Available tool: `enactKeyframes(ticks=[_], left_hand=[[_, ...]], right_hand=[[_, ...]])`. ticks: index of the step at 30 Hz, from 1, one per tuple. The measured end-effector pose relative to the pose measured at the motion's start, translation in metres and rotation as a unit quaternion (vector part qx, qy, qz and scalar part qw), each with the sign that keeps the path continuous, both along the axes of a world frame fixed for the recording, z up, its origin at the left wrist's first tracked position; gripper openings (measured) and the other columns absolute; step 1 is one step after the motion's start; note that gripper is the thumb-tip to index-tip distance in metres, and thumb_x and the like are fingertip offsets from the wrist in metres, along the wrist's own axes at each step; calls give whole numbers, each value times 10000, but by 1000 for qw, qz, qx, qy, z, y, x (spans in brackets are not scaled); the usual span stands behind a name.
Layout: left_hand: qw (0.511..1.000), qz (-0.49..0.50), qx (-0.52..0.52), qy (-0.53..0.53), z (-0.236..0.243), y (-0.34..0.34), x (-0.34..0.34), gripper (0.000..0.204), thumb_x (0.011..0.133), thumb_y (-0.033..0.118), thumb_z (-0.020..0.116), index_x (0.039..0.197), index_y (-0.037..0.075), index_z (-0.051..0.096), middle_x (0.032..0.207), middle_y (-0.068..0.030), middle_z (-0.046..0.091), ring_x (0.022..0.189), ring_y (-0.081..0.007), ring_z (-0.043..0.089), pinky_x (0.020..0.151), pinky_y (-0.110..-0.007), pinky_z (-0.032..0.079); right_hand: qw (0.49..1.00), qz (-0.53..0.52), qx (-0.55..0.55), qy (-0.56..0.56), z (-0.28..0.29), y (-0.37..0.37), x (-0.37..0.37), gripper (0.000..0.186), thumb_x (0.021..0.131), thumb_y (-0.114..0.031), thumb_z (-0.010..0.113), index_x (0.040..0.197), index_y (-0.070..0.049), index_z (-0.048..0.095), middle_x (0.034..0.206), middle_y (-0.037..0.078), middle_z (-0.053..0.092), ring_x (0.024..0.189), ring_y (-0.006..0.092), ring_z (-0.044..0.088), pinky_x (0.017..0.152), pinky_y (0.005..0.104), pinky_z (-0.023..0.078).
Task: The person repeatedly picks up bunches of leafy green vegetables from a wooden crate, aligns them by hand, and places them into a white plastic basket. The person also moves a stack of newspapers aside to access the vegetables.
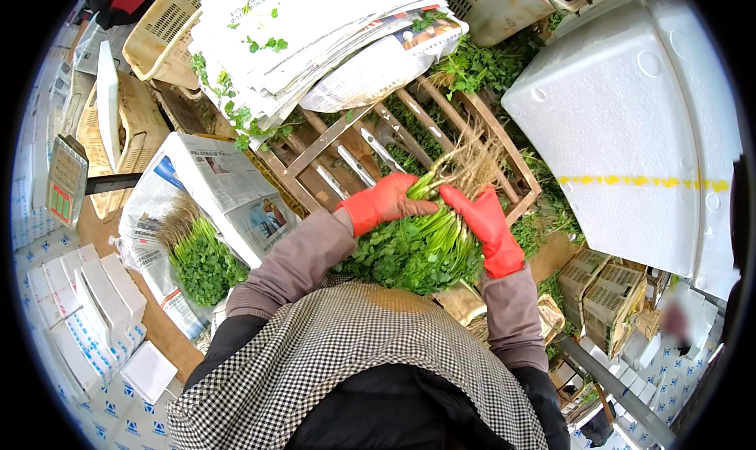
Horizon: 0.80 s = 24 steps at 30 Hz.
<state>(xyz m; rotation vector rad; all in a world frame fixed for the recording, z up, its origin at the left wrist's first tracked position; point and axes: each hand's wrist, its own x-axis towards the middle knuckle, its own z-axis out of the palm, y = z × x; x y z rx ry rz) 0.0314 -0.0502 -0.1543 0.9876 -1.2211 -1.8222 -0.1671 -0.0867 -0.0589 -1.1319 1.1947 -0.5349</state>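
Observation:
A bunch of leafy green herbs (421, 241) lies across my lap area, its leaves toward me and its tangled brown roots (476, 166) pointing away. Red rubber gloves cover both hands. My left hand (387, 203) closes round the stems on the left, thumb laid along them just below the roots. On the other side, my right hand (484, 223) grips the stems near the root end, its fingers partly hidden behind them. Beyond my hands stands a rusty slatted metal frame (409, 127). A second rooted bunch (201, 257) rests on newspaper to my left.
A thick newspaper stack (315, 48) with loose leaves sits on the frame's far part. At left are a scale display (67, 181) and a plastic crate (130, 127). Large white foam boxes (610, 119) stand at right. More greens (480, 64) lie beneath and beside the frame.

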Motion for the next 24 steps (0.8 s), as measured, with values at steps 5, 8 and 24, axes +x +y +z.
enactKeyframes(ticks=[5, 8, 24], left_hand=[[955, 3, -142, -260, 27, 23, -16, 654, 716, 562, 805, 966, -13, 618, 805, -195, 633, 768, -283, 654, 690, -384, 506], [981, 47, -95, -161, 33, 22, -13, 493, 820, 438, 765, 1015, 7, 628, 862, -112, 656, 815, -198, 631, 734, -334, 504], [951, 100, -190, -223, 39, 43, -28, 222, 934, 154, 609, 1130, 52, 632, 954, -155, 671, 870, -308, 663, 765, -364, 531]], right_hand=[[999, -13, -44, 22, 10, 20, -5, 377, 824, -166, 778, 1146, -18, 650, 994, 35, 701, 893, 131, 647, 790, 304, 514], [990, -92, -46, 101, 15, 35, -5, 321, 821, -165, 781, 1086, -22, 670, 946, 31, 708, 855, 129, 654, 755, 292, 511], [989, 9, -146, 12, 35, 53, -13, 491, 836, -96, 757, 1285, -26, 571, 1138, 27, 649, 1040, 132, 593, 902, 288, 479]])
